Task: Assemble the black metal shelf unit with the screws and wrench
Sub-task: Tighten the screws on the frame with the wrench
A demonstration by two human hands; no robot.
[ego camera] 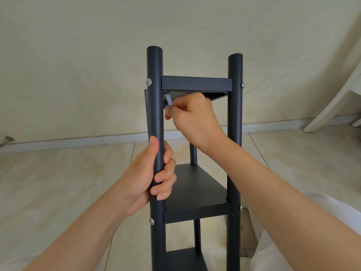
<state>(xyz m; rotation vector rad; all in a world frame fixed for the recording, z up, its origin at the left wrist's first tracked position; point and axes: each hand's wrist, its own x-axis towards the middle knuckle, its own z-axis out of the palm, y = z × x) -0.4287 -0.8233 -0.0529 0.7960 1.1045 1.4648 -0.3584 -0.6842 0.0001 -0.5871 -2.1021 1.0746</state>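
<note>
The black metal shelf unit (196,83) stands upright in the middle of the view, with round posts and three shelves visible. Silver screw heads show on the left post (148,82) and the right post (242,84) at the top shelf. My left hand (154,173) grips the front left post (155,114) below the top shelf. My right hand (192,118) reaches between the posts and pinches a small silver wrench (168,98), whose upper end sits under the top shelf's left corner. What the wrench tip engages is hidden.
Beige tiled floor (58,182) runs to a white baseboard (78,141) and a plain wall. A white furniture leg (332,106) leans in at the right. A small metal object (6,139) lies by the baseboard at far left. White fabric (322,204) shows at lower right.
</note>
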